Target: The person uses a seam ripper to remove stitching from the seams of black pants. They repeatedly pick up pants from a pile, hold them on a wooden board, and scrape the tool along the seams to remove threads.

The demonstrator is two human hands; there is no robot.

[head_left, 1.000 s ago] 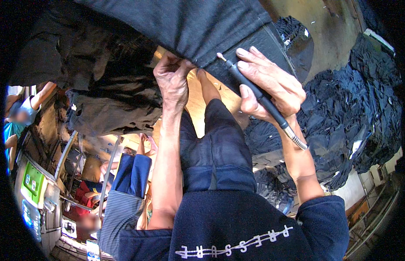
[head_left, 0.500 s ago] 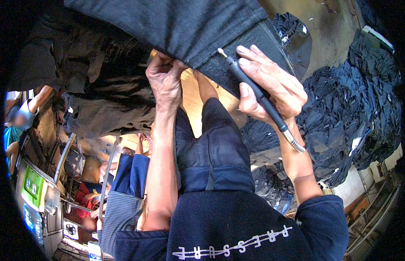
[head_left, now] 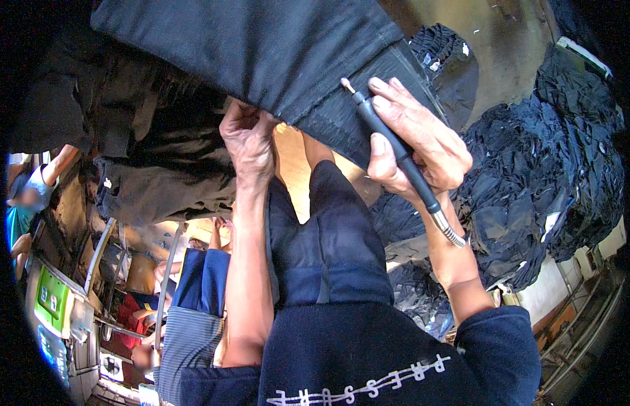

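A black denim-like garment (head_left: pixel 254 51), with a stitched band along its worn edge, spreads across the top of the head view. My left hand (head_left: pixel 250 149) pinches its lower edge, the fingertips partly hidden against the cloth. In my right hand (head_left: pixel 426 142) is a black pen-shaped rotary grinder (head_left: pixel 393 143). A springy metal sleeve forms its rear end, and a small pale grinding tip (head_left: pixel 346 83) its front. That tip lies over the cloth beside the band's seam; whether it touches cannot be made out.
A big heap of dark garments (head_left: pixel 531 176) fills the right side. More dark cloth (head_left: pixel 169 186) hangs or lies to the left. Other people sit at the lower left, one in a striped top (head_left: pixel 189 345), near a green-and-white box (head_left: pixel 52 301). Another dark bundle (head_left: pixel 443 61) lies beyond the garment.
The garment and my left hand have shifted left and slightly down in the picture. The grinder has moved little, so its tip sits a bit farther right along the band. Both grips are unchanged.
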